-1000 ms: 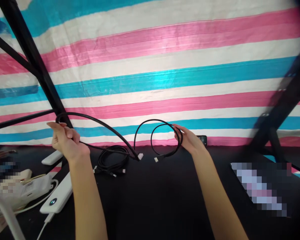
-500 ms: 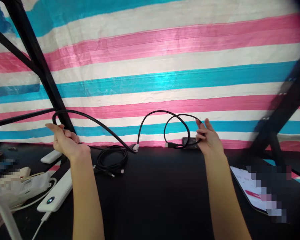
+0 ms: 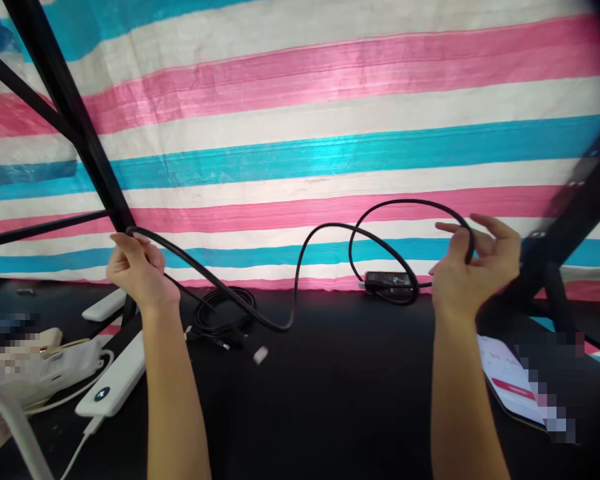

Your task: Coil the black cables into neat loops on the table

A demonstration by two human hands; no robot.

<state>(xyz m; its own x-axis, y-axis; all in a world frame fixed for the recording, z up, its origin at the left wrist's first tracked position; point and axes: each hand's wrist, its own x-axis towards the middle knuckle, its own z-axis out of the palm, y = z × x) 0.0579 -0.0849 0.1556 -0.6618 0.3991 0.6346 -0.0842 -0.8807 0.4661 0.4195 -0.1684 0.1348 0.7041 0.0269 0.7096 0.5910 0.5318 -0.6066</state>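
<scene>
A black cable point(image 3: 207, 275) hangs in loose curves between my two hands above the black table point(image 3: 325, 400). My left hand point(image 3: 143, 270) is closed around it at the left; a thinner length with a pale-tipped plug point(image 3: 261, 355) droops from that hand, blurred. On the right, my right hand point(image 3: 477, 267) grips the cable between thumb and fingers, with some fingers stretched out. A loop rises to the left of this hand. Behind the loop, at the table's back edge, lies a small dark box point(image 3: 390, 283). A coiled black cable point(image 3: 223, 313) rests on the table near my left hand.
To the left lie a white power bank point(image 3: 113, 377) with a white cable, another white device point(image 3: 104, 305) and a translucent-wrapped item point(image 3: 60, 367). A lit phone point(image 3: 513, 387) lies at the right. Black metal posts point(image 3: 93, 160) stand before a striped sheet point(image 3: 330, 100).
My right hand has moved right and slightly up, stretching the cable wider. My left hand has shifted slightly right. The pale-tipped plug has dropped away from the cable's middle bend.
</scene>
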